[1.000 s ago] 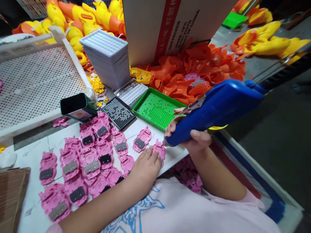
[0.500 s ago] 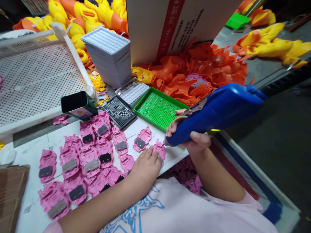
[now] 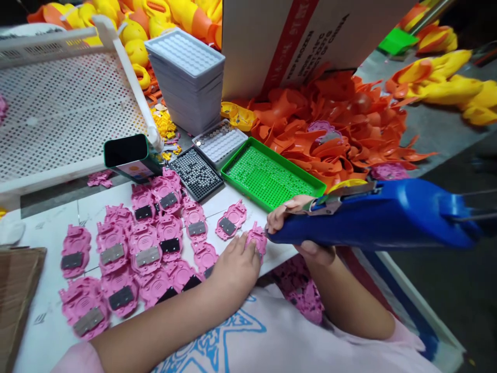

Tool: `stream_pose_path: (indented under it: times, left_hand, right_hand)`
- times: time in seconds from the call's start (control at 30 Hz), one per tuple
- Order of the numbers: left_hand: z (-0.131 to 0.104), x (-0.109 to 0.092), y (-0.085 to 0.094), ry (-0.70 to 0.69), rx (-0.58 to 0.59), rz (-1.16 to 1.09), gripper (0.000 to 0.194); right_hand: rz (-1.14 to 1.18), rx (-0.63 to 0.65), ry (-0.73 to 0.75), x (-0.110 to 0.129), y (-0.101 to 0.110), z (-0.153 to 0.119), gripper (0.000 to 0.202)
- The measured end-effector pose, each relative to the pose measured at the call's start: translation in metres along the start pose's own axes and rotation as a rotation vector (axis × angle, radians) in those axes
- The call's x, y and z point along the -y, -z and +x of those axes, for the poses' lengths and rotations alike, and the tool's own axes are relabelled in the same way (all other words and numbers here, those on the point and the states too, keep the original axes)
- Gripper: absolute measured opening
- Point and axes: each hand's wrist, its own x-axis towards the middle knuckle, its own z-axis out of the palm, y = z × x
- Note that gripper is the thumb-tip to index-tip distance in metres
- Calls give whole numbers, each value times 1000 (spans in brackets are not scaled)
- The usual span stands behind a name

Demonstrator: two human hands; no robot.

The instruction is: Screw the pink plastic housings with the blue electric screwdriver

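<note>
My right hand (image 3: pixel 303 228) is wrapped round the front part of a blue power screwdriver (image 3: pixel 365 217), which lies almost level with its tip pointing left. That tip is at the upper right edge of a pink plastic part (image 3: pixel 257 239). My left hand (image 3: pixel 237 264) lies on the white table with its fingertips on the same part, fingers stretched forward. Just beyond my left fingers lies another pink part (image 3: pixel 231 219) with a dark plate. Many more pink parts (image 3: pixel 144 249) with grey or black plates cover the table to the left.
A green tray (image 3: pixel 272 173), a black tray of screws (image 3: pixel 197 173) and a stack of white trays (image 3: pixel 188 83) stand behind. Orange pieces (image 3: pixel 349 119) are heaped by a carton (image 3: pixel 248 46). A white crate (image 3: pixel 66 103) stands left, a dark open container (image 3: pixel 130 158) beside it.
The blue screwdriver has swung from a steep tilt to nearly level, its rear end lower and further right. My left hand still rests on the pink part. The whole view has shifted slightly.
</note>
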Motion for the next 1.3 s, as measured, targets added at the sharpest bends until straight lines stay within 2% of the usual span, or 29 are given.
stream_pose_path:
  times: [0.1,0.23,0.37,0.47,0.53,0.57,0.63,0.7,0.8,0.87,1.03,1.3]
  left_hand:
    - [-1,-1,0,2,9,22,26]
    - [-3,-3,1,22,-6,50,28]
    - [-2,-9,4,19,17,30,32]
    - [-1,-13,6,-165,25,-101,40]
    - [-1,-13,7,-314,-5,-202,47]
    - [-1,-12,8,-338,-21,-229,48]
    - [-2,-7,11,-242,-41,-212,46]
    - [-2,2,14,-10,-42,-120,45]
    - [-4,18,20,311,-29,15,51]
    - [-5,26,24,415,-13,52,55]
    - [-7,35,30,473,10,86,51]
    - [-5,37,31,460,22,82,43]
  right_hand:
    - [16,-7,9,-2,0,-1,39]
    - [68,-57,-68,0,5,1,44]
    - [178,-131,-88,13,11,22,43]
    - [159,-274,-35,19,12,54,40]
    - [132,-353,15,15,11,79,38]
    - [118,-372,19,10,11,91,37]
    - [81,-432,27,-5,12,112,35]
    - [55,-484,19,-21,15,127,35]
    - [46,-519,-12,-39,19,138,37]
    - [53,-521,-22,-45,21,138,38]
    - [54,-511,6,-48,19,134,35]
    - [45,-475,-5,-49,20,132,33]
